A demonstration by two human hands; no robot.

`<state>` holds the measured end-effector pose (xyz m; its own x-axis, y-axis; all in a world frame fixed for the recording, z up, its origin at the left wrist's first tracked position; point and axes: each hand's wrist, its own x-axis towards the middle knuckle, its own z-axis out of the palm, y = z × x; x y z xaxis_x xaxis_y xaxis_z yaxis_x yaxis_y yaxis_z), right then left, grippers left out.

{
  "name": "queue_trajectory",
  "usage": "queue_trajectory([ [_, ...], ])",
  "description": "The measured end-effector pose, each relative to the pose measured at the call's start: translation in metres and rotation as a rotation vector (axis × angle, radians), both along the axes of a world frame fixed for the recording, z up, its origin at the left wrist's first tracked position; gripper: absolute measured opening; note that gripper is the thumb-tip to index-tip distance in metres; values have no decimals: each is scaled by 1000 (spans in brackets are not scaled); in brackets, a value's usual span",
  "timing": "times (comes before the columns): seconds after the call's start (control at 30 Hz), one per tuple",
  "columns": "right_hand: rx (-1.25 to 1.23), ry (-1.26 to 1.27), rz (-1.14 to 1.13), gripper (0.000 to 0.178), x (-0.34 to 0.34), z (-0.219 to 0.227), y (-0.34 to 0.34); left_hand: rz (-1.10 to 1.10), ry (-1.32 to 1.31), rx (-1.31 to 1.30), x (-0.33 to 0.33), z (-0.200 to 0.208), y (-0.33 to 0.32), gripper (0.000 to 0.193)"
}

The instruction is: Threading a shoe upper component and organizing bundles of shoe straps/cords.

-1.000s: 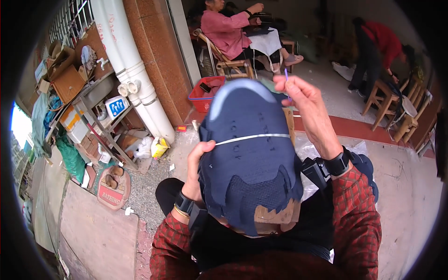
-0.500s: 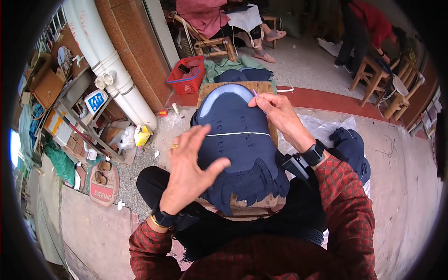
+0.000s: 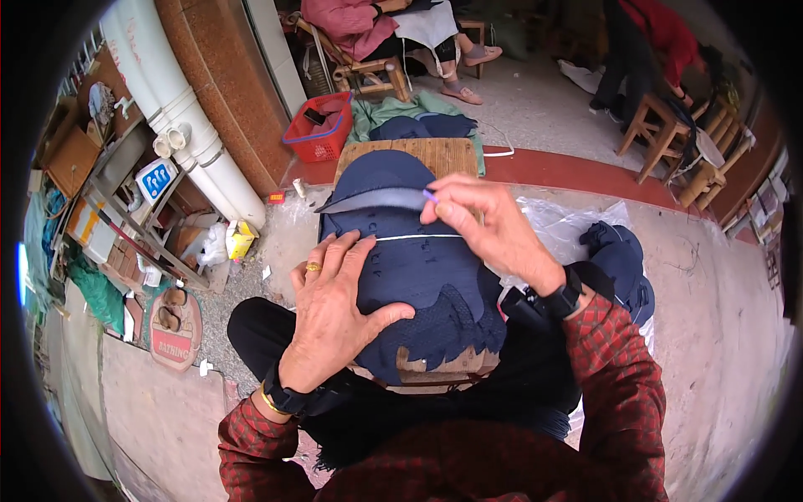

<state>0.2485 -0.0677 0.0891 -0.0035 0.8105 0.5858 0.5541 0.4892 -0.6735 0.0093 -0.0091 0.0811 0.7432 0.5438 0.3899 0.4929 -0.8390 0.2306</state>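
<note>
A stack of navy knit fabric pieces (image 3: 418, 263) lies in front of me on a wooden bench (image 3: 456, 153), with a white string (image 3: 418, 237) across it. At its far end the light-blue curved edge (image 3: 389, 199) of the top piece stands raised off the layer beneath. My right hand (image 3: 485, 224) pinches a small purple stick-like tool (image 3: 430, 196) against the right end of this edge. Whether its fingers also grip the fabric, I cannot tell. My left hand (image 3: 330, 309) rests on the left side of the stack, fingers spread and thumb out.
Beyond the bench are a red plastic basket (image 3: 319, 140) and more navy pieces (image 3: 418, 127) on green cloth. A navy bundle (image 3: 616, 259) lies on clear plastic sheeting at right. One person sits (image 3: 355, 29) ahead; another bends over (image 3: 657, 42) near wooden stools. Cluttered shelves (image 3: 146, 201) stand left.
My left hand has come down onto the stack from above it. The far edge of the top piece has been lifted toward me, and my right hand has moved slightly left and nearer.
</note>
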Motion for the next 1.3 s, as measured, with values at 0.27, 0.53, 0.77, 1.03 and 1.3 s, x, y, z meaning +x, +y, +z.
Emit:
queue_trajectory([
  [0.27,75,-167,45,6,-21,-35,-44,-3,-127,-42,-8,-21,2,70],
  [0.53,95,-363,59,8,-20,-28,-51,-255,-751,-1382,-13,-2,17,50],
  [0.77,-93,-17,-37,16,-5,-12,-44,47,-551,-418,6,-32,17,54],
  [1.03,-184,-211,-244,12,-14,10,-35,26,-503,-346,3,-34,17,55],
  [1.3,-175,-335,-298,8,-23,5,-31,44,-548,-385,4,-35,14,49],
])
